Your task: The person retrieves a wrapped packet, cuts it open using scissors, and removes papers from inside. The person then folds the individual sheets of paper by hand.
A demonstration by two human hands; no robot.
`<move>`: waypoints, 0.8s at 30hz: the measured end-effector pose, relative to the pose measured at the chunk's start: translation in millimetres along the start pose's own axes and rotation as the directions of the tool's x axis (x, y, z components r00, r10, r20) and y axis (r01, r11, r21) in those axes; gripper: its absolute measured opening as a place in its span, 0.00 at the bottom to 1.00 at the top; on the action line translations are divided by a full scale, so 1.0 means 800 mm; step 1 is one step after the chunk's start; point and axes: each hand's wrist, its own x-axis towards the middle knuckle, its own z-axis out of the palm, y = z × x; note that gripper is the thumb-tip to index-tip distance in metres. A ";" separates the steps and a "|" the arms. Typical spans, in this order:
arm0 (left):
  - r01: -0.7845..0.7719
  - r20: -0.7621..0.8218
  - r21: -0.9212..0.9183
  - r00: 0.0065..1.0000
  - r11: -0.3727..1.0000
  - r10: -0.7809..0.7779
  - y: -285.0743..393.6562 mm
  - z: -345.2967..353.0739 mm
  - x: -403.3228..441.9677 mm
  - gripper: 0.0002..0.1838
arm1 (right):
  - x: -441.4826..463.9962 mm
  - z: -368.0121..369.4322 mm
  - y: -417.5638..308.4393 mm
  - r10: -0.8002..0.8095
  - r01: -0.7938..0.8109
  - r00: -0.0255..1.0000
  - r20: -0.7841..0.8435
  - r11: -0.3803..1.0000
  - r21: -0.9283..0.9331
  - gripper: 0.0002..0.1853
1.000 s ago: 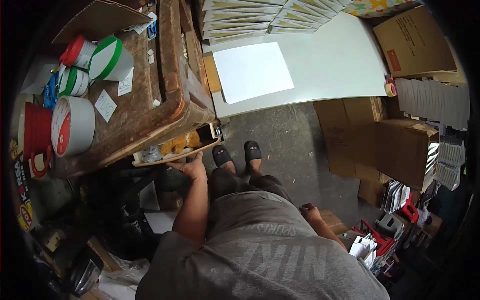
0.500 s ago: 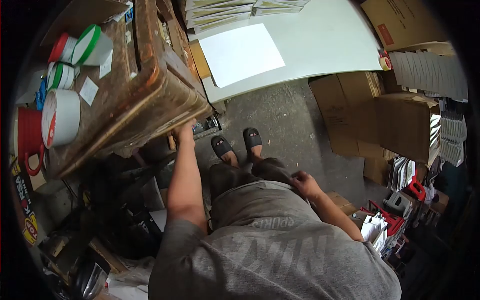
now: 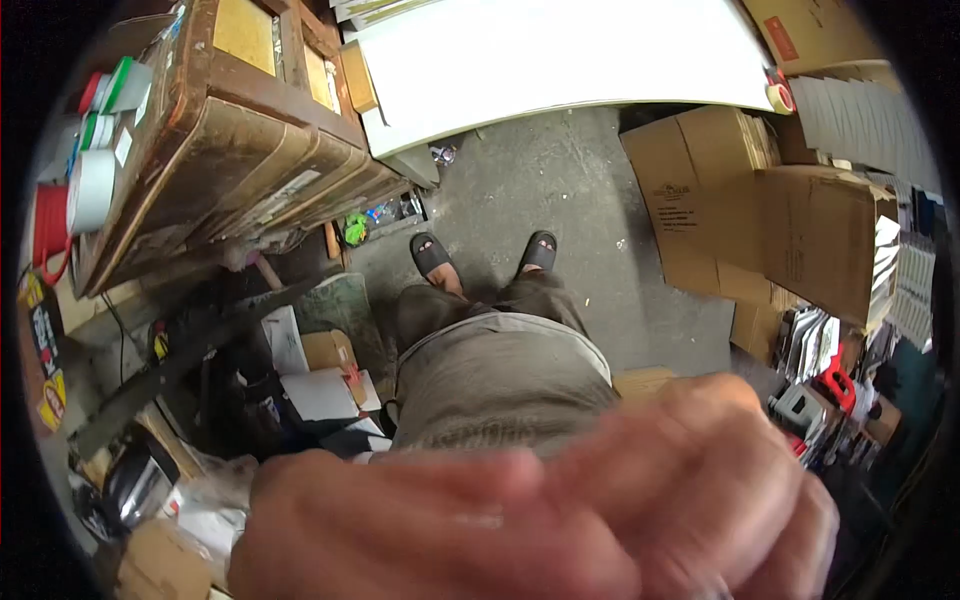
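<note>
Both hands are raised close in front of the camera, large and blurred, over the grey shirt (image 3: 475,385). My left hand (image 3: 420,530) is on the lower left with its fingers curled and pressed together. Beside it, my right hand (image 3: 700,490) is also closed, its fingers bent inward toward the left one. The two hands meet or overlap near the middle. A small pale glint shows between the fingers, too smeared to name. Whatever they may hold is hidden.
A worn wooden cabinet (image 3: 250,170) stands at left, with tubs and a red mug (image 3: 50,230) on it. Ahead is a white table (image 3: 560,60) with a tape roll (image 3: 779,98). Cardboard boxes (image 3: 700,190) line the right. Sandalled feet stand on the grey floor (image 3: 560,170).
My left hand has left the cabinet's lower edge and my right hand has left the trouser front. Both have come up close to the camera. The view has shifted slightly.
</note>
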 end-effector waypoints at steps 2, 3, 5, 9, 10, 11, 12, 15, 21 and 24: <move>-0.060 -0.032 0.023 0.998 0.998 0.061 0.025 0.029 -0.021 0.32 | -0.021 -0.046 0.006 0.014 -0.014 1.000 0.002 1.000 -0.004 0.23; -0.094 -0.034 0.039 0.995 0.995 0.096 0.040 0.042 -0.025 0.32 | -0.054 -0.059 -0.016 0.017 -0.017 1.000 -0.009 1.000 -0.011 0.23; -0.242 -0.039 0.094 0.968 0.966 0.246 0.072 0.063 -0.005 0.33 | -0.104 -0.073 -0.032 -0.050 0.050 0.999 -0.006 0.996 -0.068 0.22; -0.401 0.001 0.158 0.914 0.902 0.406 0.124 0.111 -0.014 0.34 | -0.199 -0.096 -0.066 -0.068 0.059 0.996 -0.065 0.990 -0.127 0.20; -0.428 0.004 0.165 0.901 0.889 0.433 0.134 0.126 -0.023 0.34 | -0.202 -0.093 -0.069 -0.057 0.047 0.996 -0.075 0.989 -0.137 0.19; -0.491 0.017 0.171 0.868 0.854 0.496 0.143 0.139 -0.017 0.34 | -0.223 -0.083 -0.072 -0.078 0.063 0.994 -0.081 0.982 -0.176 0.18; -0.538 0.035 0.178 0.840 0.824 0.541 0.155 0.149 -0.016 0.35 | -0.235 -0.086 -0.087 -0.089 0.068 0.991 -0.096 0.977 -0.202 0.18; -0.667 0.078 0.182 0.742 0.723 0.665 0.183 0.182 -0.013 0.35 | -0.266 -0.097 -0.084 -0.114 0.072 0.984 -0.134 0.956 -0.285 0.16; -0.894 0.117 0.204 0.427 0.399 0.897 0.226 0.245 0.008 0.37 | -0.302 -0.182 -0.078 -0.224 0.143 0.967 -0.123 0.874 -0.465 0.14; -0.922 0.103 0.181 0.363 0.342 0.926 0.237 0.277 -0.011 0.38 | -0.258 -0.188 -0.091 -0.155 0.053 0.974 -0.163 0.862 -0.505 0.12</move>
